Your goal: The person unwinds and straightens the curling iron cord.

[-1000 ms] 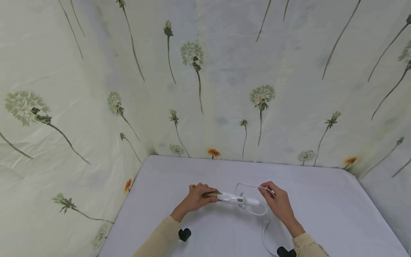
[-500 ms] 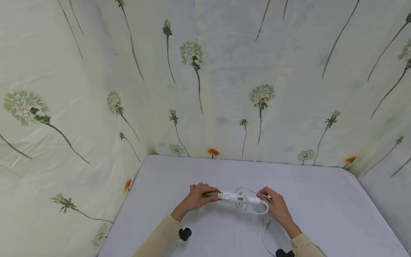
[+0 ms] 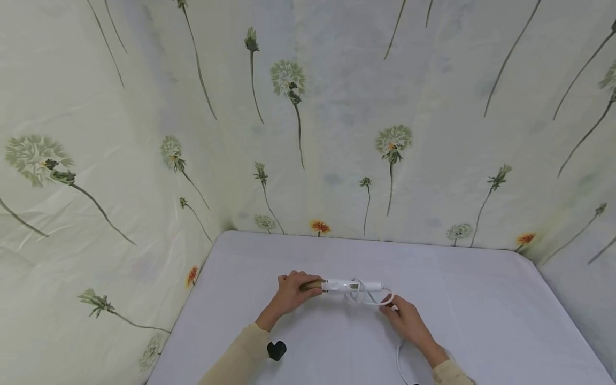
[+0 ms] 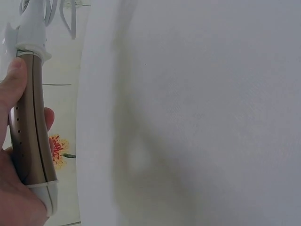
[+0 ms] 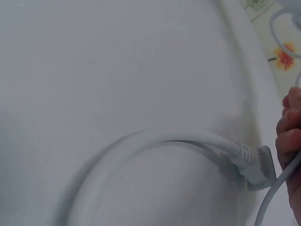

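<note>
My left hand (image 3: 292, 291) grips the brown-gold barrel (image 4: 30, 122) of a curling iron, with the thumb along one side of it. The iron's white handle (image 3: 370, 287) points right, held up over the table. Its white power cord (image 5: 275, 186) loops loosely round the handle. Just below the handle's cord end, my right hand (image 3: 404, 321) pinches the cord, its fingers curled. A white plug (image 5: 258, 169) on a thicker stretch of cord lies close by that hand in the right wrist view; part of the right hand is out of that frame.
The white-covered table (image 3: 269, 251) has rounded far corners. Behind and beside it hangs a dandelion-print cloth (image 3: 337, 133). A small black piece (image 3: 276, 351) sits beside the left sleeve. More cord (image 3: 399, 358) runs toward the front edge.
The right hand has come down and left from the far side of the handle to below its cord end, bringing the cord round. The left hand with the curling iron has shifted slightly up and left.
</note>
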`<state>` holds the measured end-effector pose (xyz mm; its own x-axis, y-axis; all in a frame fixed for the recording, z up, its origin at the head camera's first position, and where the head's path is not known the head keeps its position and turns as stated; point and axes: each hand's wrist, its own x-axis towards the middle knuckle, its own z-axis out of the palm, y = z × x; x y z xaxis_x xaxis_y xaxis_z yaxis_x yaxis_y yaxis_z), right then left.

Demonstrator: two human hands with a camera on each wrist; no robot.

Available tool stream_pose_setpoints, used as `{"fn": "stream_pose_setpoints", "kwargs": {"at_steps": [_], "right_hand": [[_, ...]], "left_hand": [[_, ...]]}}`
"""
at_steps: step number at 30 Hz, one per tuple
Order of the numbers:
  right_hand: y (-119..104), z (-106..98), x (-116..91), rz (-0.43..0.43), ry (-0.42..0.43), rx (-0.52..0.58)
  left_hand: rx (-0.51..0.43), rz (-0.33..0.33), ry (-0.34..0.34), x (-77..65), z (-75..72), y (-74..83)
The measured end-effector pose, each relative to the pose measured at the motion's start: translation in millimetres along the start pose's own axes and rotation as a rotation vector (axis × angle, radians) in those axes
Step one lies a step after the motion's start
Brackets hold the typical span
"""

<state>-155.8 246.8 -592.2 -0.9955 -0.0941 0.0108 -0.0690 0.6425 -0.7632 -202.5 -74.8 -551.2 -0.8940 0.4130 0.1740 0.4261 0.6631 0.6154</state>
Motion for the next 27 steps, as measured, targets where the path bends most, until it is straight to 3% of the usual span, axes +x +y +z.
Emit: {"fn": "stream_pose_setpoints", "kwargs": {"at_steps": [3,6,9,13,19,27], "right_hand": [[0,2,-5,0.023,-0.101,0.059],[-2,2,-10,-0.022,-0.162,0.084],[-4,1,-16,-0.078,-0.204,0.093],[-6,3,-21,-0.080,-0.236,0.107],[-17,14,-20,-0.023,-0.143,0.073],[-33,19,-11,0.147,0.026,0.056]], "left_hand": [[0.024,-0.019,0.026,1.0,1.3,-0.4],[0.052,-0.031,0.046,2.4,2.8,0.0],[0.064,-0.030,0.056,3.9,3.4,2.0],[0.071,-0.031,0.068,5.4,3.7,5.1],[0.082,-0.033,0.096,7.3,3.6,6.8],[0.089,0.000,0.081,9.7,1.5,8.1]]}}
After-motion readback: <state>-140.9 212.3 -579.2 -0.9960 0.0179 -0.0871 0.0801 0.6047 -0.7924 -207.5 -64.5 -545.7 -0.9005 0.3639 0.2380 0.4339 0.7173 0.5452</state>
